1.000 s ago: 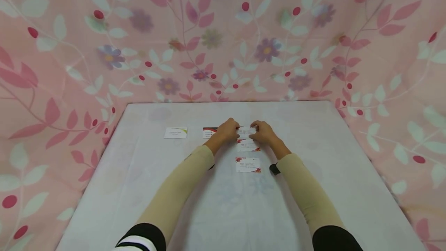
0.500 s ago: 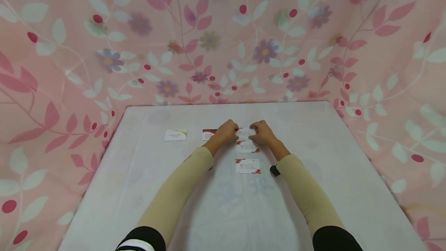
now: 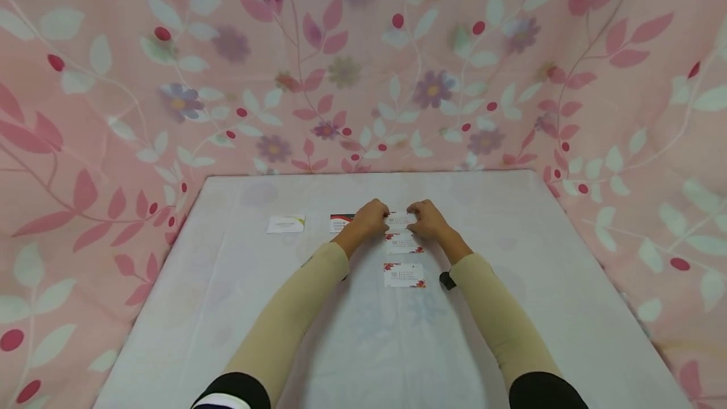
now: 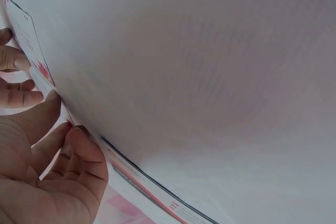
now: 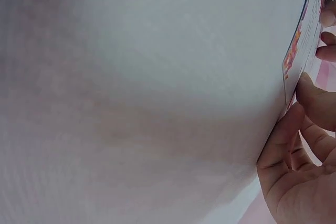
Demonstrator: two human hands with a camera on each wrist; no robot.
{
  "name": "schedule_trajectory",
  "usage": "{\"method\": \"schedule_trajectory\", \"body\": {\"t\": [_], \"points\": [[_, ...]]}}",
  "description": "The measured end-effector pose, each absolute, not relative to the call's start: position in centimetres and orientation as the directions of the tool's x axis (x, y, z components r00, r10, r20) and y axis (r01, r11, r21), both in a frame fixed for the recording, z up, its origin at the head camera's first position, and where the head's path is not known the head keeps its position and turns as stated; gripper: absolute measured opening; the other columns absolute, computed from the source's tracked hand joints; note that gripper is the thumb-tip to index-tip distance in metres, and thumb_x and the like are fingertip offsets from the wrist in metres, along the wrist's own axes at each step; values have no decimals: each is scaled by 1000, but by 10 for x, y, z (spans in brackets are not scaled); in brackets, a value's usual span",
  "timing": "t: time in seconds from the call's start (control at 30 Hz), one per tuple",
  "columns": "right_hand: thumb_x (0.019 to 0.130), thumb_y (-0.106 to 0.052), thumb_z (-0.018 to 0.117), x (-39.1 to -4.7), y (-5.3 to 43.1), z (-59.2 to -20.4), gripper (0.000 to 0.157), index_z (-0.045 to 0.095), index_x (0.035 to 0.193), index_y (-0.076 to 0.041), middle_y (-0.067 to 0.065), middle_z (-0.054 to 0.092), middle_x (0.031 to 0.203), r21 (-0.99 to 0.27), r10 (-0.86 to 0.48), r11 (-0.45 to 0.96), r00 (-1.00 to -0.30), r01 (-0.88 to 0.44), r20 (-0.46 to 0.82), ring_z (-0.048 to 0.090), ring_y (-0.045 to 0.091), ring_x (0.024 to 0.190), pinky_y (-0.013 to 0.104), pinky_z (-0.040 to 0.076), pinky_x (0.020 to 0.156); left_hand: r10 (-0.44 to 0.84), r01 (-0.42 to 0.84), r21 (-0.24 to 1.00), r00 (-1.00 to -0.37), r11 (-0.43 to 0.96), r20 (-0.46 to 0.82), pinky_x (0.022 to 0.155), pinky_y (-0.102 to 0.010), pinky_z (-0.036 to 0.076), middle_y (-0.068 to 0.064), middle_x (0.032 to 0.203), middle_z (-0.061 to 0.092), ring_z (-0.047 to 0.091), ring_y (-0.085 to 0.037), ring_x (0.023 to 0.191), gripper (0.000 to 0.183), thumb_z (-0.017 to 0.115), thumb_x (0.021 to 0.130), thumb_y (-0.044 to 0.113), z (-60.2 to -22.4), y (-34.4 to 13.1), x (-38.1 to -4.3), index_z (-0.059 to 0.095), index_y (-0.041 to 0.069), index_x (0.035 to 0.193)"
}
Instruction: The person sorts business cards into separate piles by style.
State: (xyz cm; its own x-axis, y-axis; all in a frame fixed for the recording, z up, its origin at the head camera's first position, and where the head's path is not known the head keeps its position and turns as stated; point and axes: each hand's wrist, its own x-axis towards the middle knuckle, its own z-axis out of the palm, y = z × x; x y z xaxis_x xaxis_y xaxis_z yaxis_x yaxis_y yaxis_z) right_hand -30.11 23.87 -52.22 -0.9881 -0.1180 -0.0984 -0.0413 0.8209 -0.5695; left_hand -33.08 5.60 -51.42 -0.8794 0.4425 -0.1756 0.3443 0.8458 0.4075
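Observation:
At the far end of a column of white business cards with red floral corners, both hands hold the farthest card [image 3: 400, 220]. My left hand [image 3: 370, 218] pinches its left edge between thumb and fingers. On the opposite edge, my right hand [image 3: 430, 221] does the same. Directly below lies the middle card [image 3: 404, 243], very close to the held one; its floral corner also shows in the right wrist view. The nearest card [image 3: 404, 275] lies apart, closer to the body. Beside the left hand is a red-and-black business card [image 4: 152, 184], partly hidden in the head view.
A white card with a green curve [image 3: 286, 225] lies farther left on the white-covered table [image 3: 227, 308]. A pink floral cloth [image 3: 363, 68] hangs behind the table's far edge and along both sides. A small black object [image 3: 447, 280] is at the right wrist.
The head view has tilted slightly, so the table and cards appear a little lower. Both hands stay on the farthest card, with no clear shift of any card.

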Motion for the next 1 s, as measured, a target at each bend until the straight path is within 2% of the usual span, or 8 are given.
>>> {"method": "schedule_trajectory", "body": {"t": [0.33,0.57,0.7,0.9,1.0], "points": [[87,-12,72,-301,239,-521,39,63,122,2,23,49,133,-580,-105,814,-988,-22,-110,52,32,109,47,42,100,451,349,407,-872,844,-188,95,-37,46,-7,115,57,52,-20,100,37,74,89,18,-510,58,-332,66,5,123],[88,-13,71,-300,239,-525,50,57,134,0,23,46,136,-585,-105,811,-986,-11,-127,52,32,110,47,42,99,459,352,404,-864,844,-206,98,-36,47,-7,118,57,53,-21,102,41,74,89,18,-511,57,-332,65,6,127],[88,-14,71,-299,239,-526,49,57,133,0,24,45,139,-581,-96,814,-986,1,-137,51,34,115,48,41,103,467,360,404,-860,841,-207,99,-36,47,-8,120,56,53,-21,103,42,73,90,18,-513,57,-332,64,6,129],[89,-13,70,-298,239,-526,47,57,132,0,24,46,136,-600,-92,800,-985,12,-143,53,32,109,46,43,97,475,378,384,-858,842,-197,98,-36,46,-9,120,56,53,-20,104,39,71,91,17,-515,56,-331,64,6,128],[90,-11,67,-298,240,-524,50,53,136,0,24,47,133,-612,-94,791,-985,13,-142,52,32,108,46,43,97,481,392,379,-859,838,-175,95,-36,47,-9,122,55,54,-20,103,38,69,92,18,-516,56,-330,63,7,128]]}}
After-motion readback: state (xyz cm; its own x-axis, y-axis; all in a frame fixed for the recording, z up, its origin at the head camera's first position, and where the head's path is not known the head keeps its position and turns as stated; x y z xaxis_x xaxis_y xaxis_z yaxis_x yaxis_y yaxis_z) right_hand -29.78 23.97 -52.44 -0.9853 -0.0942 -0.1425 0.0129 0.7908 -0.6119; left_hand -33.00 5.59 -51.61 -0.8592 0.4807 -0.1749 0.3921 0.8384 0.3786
